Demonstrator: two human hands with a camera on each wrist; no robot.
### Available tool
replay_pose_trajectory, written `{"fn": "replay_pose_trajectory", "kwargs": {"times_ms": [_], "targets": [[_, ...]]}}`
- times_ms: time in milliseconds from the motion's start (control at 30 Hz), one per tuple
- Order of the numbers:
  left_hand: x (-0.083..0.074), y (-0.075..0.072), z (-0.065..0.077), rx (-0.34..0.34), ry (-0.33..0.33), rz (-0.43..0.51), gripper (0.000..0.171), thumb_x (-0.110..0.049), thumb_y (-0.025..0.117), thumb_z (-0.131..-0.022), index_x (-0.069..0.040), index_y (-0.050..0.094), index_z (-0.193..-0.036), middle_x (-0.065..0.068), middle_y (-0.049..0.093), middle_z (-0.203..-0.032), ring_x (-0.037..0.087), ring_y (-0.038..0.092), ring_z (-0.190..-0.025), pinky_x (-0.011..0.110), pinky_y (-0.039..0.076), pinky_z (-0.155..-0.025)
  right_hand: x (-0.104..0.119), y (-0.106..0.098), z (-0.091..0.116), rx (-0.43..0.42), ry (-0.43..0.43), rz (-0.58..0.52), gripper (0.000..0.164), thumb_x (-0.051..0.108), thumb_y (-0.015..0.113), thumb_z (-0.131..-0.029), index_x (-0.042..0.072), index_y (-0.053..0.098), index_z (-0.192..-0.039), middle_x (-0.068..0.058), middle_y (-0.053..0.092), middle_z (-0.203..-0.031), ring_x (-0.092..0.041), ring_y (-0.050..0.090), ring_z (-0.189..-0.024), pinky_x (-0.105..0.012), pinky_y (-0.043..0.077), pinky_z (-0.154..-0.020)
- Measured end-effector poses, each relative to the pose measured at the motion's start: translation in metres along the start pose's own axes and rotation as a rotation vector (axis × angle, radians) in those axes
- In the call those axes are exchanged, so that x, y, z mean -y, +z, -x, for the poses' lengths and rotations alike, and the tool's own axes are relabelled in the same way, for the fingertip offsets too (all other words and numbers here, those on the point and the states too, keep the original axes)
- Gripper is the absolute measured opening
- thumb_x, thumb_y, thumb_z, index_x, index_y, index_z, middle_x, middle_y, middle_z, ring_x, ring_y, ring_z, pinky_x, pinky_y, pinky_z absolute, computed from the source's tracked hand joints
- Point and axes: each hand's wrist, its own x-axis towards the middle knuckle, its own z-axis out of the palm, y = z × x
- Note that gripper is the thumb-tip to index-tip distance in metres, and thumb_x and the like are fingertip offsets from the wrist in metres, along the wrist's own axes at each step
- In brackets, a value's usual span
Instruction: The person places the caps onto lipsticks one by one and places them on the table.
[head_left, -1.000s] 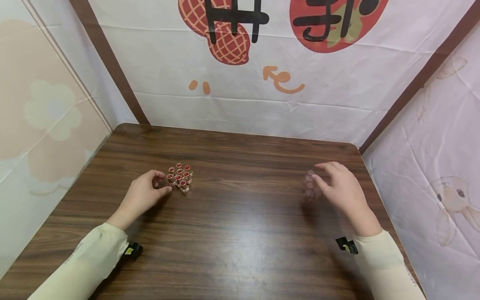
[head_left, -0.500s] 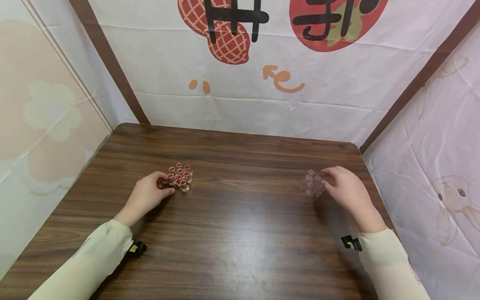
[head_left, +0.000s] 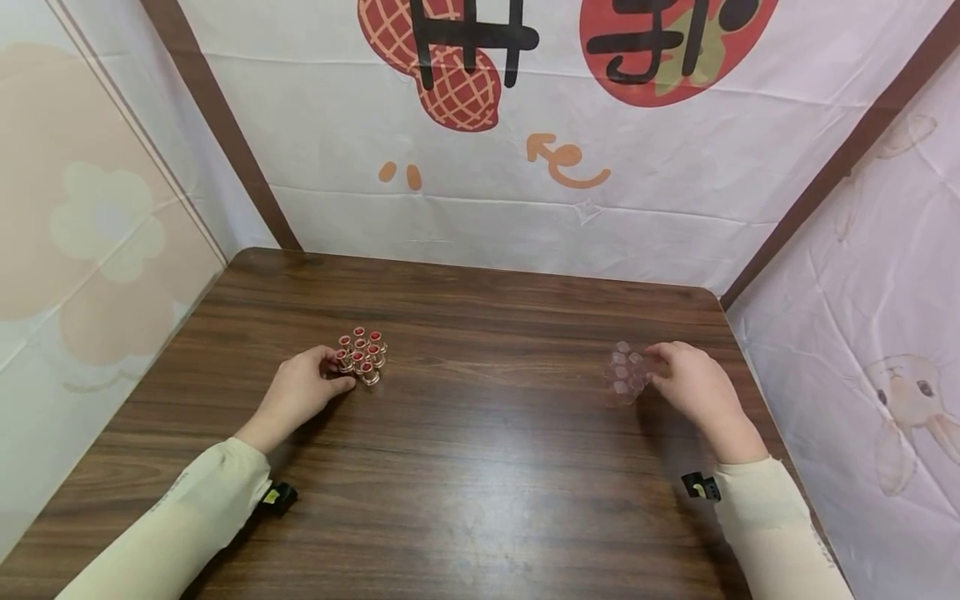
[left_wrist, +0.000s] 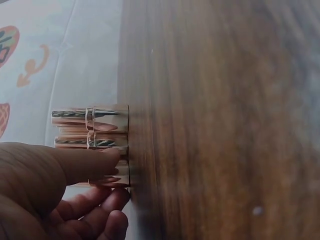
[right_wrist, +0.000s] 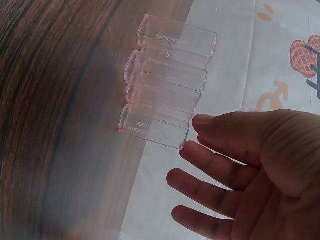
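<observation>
In the head view, several rose-gold lipstick tubes [head_left: 371,372] with red centres stand bunched upright at the left of the table. My left hand [head_left: 302,387] is at the bunch's left edge. The left wrist view shows the thumb and bent fingers on either side of the nearest tube [left_wrist: 121,172], pinching it; the thumb partly covers it. To the right stands a group of clear, pinkish lipstick caps [head_left: 621,372] with faint lettering. My right hand [head_left: 701,392] has thumb and index finger at the upper end of the nearest cap [right_wrist: 155,127], pinching it; the other fingers are loosely bent.
The dark wood-grain table [head_left: 480,467] ends at a printed white cloth backdrop [head_left: 480,225], with more cloth at both sides. A wide stretch of tabletop separates the two groups. A small black device [head_left: 279,498] is at the left cuff, another black device [head_left: 701,486] at the right.
My left hand has moved slightly right, closer in around a lipstick tube. The right hand first drew back to the right of the clear caps, then lowered slightly with its fingers at the nearest cap.
</observation>
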Motion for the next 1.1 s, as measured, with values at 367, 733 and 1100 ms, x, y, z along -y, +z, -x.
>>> {"fn": "replay_pose_trajectory", "kwargs": {"times_ms": [367,733,1100], "targets": [[0.001,-0.002,0.002,-0.014,0.002,-0.01,0.034,-0.029,0.074,-0.094,-0.003,0.064,-0.114,0.016,0.071,-0.108,0.025,0.061,-0.083,0.042,0.046,-0.074,0.001,0.004,-0.001,-0.021,-0.004,0.01,0.032,0.014,0.071,-0.094,0.005,0.069,-0.125,-0.021,0.069,-0.123,-0.04,0.068,-0.106,-0.059,0.052,-0.084],[0.001,-0.02,0.007,-0.07,-0.007,0.007,0.03,-0.03,0.074,-0.094,-0.006,0.064,-0.109,0.011,0.068,-0.097,0.027,0.062,-0.088,0.041,0.046,-0.075,0.0,0.008,-0.003,-0.038,0.017,0.02,0.026,0.012,0.068,-0.094,0.004,0.071,-0.119,-0.02,0.071,-0.118,-0.037,0.07,-0.097,-0.056,0.053,-0.078],[-0.005,-0.047,0.018,-0.15,0.009,0.041,0.031,-0.03,0.073,-0.095,-0.005,0.065,-0.11,0.014,0.073,-0.1,0.029,0.068,-0.094,0.04,0.048,-0.078,-0.001,-0.001,-0.001,-0.114,-0.016,0.041,0.028,0.009,0.065,-0.091,0.003,0.071,-0.117,-0.021,0.068,-0.112,-0.038,0.068,-0.093,-0.058,0.053,-0.075]]}}
